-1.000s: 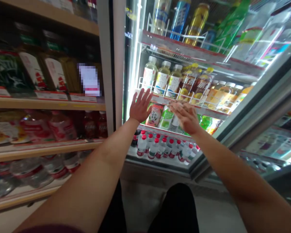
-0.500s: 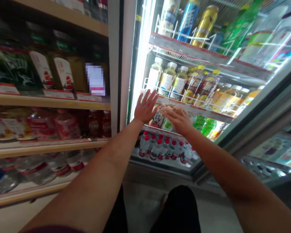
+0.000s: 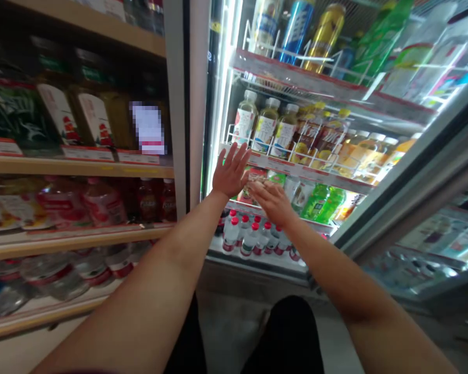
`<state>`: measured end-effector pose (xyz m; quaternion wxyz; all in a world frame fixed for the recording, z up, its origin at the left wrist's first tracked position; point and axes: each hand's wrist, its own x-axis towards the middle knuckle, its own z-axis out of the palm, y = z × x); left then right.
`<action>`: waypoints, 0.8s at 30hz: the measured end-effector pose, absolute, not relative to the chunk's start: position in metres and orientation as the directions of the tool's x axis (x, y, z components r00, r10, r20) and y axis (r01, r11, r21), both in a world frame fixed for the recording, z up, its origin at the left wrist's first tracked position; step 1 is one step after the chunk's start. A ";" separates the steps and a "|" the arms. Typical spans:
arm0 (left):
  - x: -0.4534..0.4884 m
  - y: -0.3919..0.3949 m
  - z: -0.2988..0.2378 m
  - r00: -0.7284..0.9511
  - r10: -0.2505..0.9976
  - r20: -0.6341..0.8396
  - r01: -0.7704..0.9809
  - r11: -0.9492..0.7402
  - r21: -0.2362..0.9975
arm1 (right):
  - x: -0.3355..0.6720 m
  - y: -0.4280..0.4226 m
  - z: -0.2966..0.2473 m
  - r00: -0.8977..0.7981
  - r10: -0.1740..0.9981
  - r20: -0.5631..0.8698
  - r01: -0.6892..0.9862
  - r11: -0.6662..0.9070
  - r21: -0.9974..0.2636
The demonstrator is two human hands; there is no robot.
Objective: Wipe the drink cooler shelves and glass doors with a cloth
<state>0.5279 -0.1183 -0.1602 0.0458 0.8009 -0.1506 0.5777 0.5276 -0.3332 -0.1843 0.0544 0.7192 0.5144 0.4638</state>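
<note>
My left hand (image 3: 231, 171) is raised in front of the open cooler with its fingers spread, next to the price strip of a wire shelf (image 3: 296, 169). My right hand (image 3: 272, 201) reaches in just below that shelf. Its fingers are stretched out to the left and lie against a pink-labelled bottle (image 3: 245, 195); I see nothing held in it. Pale tea bottles (image 3: 265, 124) stand on the shelf above both hands. Green bottles (image 3: 320, 201) stand to the right of my right hand. Small red-capped water bottles (image 3: 253, 238) fill the shelf underneath.
The cooler's glass door (image 3: 417, 171) stands open on the right. Wooden shelves (image 3: 78, 167) on the left carry red-labelled water bottles (image 3: 101, 203) and dark packs. My knees in black (image 3: 288, 332) are low in front of the cooler's base.
My right hand has moved left and down, from the shelf's front strip to the pink-labelled bottle. My left hand has stayed open in nearly the same place.
</note>
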 end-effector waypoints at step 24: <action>0.531 -0.116 -0.161 0.275 -0.184 0.944 -0.286 -0.953 -0.102 | 0.527 -0.404 -0.222 0.097 0.675 0.731 0.713 -0.560 0.422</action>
